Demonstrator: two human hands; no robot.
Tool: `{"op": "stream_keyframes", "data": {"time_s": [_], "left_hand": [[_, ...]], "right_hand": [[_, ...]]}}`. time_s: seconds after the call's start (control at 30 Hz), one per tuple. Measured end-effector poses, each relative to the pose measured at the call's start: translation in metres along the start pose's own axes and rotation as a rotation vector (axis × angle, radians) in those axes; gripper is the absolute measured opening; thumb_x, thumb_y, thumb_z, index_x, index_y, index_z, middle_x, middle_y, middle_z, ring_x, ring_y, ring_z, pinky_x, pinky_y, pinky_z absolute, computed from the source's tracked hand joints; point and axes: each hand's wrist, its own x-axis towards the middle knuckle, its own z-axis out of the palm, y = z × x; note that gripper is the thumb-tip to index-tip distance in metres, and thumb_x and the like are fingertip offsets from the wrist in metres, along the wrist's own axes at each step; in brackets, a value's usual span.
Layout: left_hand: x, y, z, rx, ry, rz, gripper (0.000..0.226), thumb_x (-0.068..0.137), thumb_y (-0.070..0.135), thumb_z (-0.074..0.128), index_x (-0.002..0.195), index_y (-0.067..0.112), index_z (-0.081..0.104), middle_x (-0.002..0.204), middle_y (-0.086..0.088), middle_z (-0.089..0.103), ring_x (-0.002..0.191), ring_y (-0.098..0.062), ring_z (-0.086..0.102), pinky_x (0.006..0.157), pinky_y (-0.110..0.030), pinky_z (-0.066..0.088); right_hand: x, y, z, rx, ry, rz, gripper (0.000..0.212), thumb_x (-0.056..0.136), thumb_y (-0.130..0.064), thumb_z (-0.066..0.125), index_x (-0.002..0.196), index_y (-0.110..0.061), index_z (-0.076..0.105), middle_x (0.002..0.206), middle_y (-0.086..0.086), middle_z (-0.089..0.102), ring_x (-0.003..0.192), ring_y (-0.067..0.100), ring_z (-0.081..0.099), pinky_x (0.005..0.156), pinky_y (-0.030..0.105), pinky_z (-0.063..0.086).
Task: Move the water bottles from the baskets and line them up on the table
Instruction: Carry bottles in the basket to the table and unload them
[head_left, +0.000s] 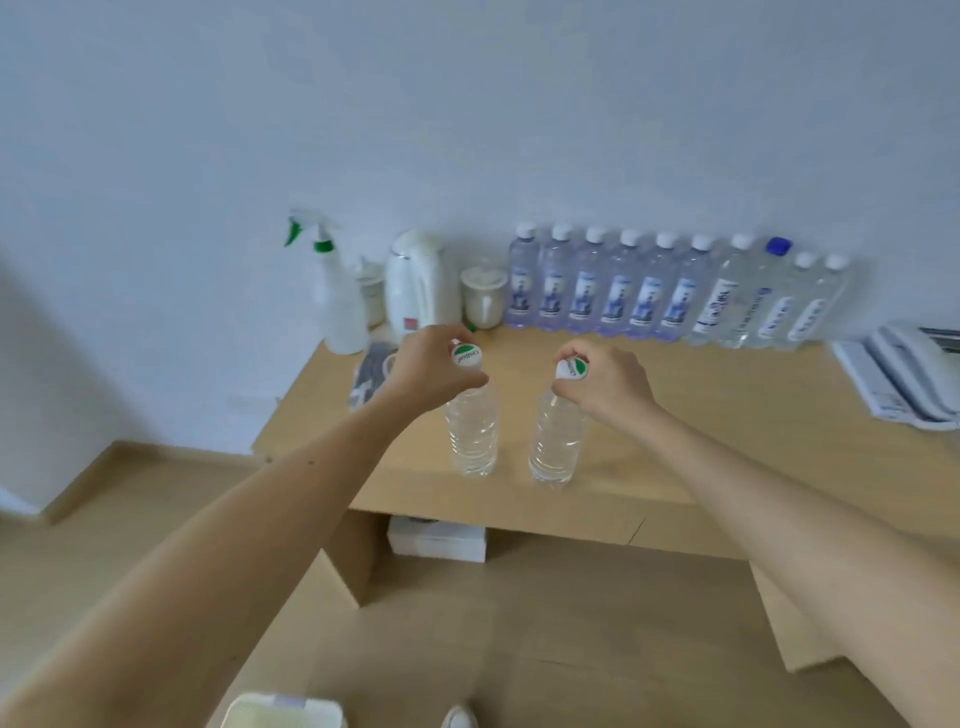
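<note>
Two clear water bottles with white-and-green caps are held over the front part of the wooden table (727, 415). My left hand (431, 366) grips the left bottle (470, 436) by its cap and neck. My right hand (608, 382) grips the right bottle (557, 441) the same way. Both bottles hang upright, their bases at or just above the tabletop; I cannot tell whether they touch it. A row of several labelled water bottles (675, 291) stands along the wall at the back of the table.
A spray bottle (337, 296), a white kettle (421, 286) and a lidded cup (483, 296) stand at the table's back left. A white telephone (904, 374) lies at the right. A white box (436, 540) sits under the table. A pale basket corner (285, 712) shows below.
</note>
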Motion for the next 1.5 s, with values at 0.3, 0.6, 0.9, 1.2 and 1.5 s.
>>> {"op": "stream_keyframes", "data": {"time_s": [0.3,0.6,0.9,1.2,1.5], "left_hand": [[0.107,0.039,0.061,0.031,-0.142,0.120,0.035,0.072,0.016,0.072,0.106,0.016,0.065,0.102,-0.005,0.067,0.084,-0.013,0.055,0.071,-0.021,0.039],[0.088,0.049,0.079,0.064,-0.090,0.046,0.063,0.079,0.015,0.066,0.135,0.024,0.040,0.130,-0.008,0.047,0.093,-0.023,0.055,0.079,-0.025,0.037],[-0.045,0.018,0.067,0.143,0.009,-0.281,0.061,0.086,0.029,0.062,0.139,0.016,0.034,0.144,-0.006,0.036,0.106,-0.023,0.052,0.087,-0.031,0.040],[-0.264,-0.089,-0.012,0.187,0.178,-0.581,0.054,0.087,0.023,0.057,0.138,0.021,0.040,0.148,-0.001,0.035,0.134,-0.021,0.037,0.108,-0.031,0.029],[-0.531,-0.208,-0.075,-0.019,0.384,-1.093,0.050,0.090,0.020,0.056,0.137,0.016,0.040,0.144,-0.010,0.039,0.118,-0.029,0.051,0.080,-0.017,0.048]], "right_hand": [[0.079,0.041,-0.026,0.039,0.069,0.168,0.032,0.077,-0.017,0.065,0.107,-0.025,0.063,0.111,-0.003,0.065,0.090,0.011,0.052,0.075,0.022,0.038],[0.078,0.053,-0.031,0.041,-0.095,0.105,0.065,0.081,-0.020,0.063,0.138,-0.017,0.033,0.136,0.005,0.045,0.119,0.024,0.047,0.085,0.028,0.037],[-0.003,0.049,-0.002,0.157,-0.342,0.204,0.060,0.080,-0.028,0.061,0.133,-0.010,0.039,0.131,0.011,0.049,0.115,0.030,0.052,0.093,0.038,0.047],[-0.148,-0.057,0.118,-0.020,-0.803,-0.274,0.049,0.086,-0.024,0.057,0.133,-0.016,0.046,0.136,0.002,0.049,0.124,0.019,0.047,0.098,0.027,0.037],[-0.367,-0.170,0.276,-0.182,-1.141,-0.588,0.049,0.085,-0.022,0.058,0.132,-0.014,0.047,0.137,0.004,0.050,0.125,0.020,0.046,0.101,0.029,0.036]]}}
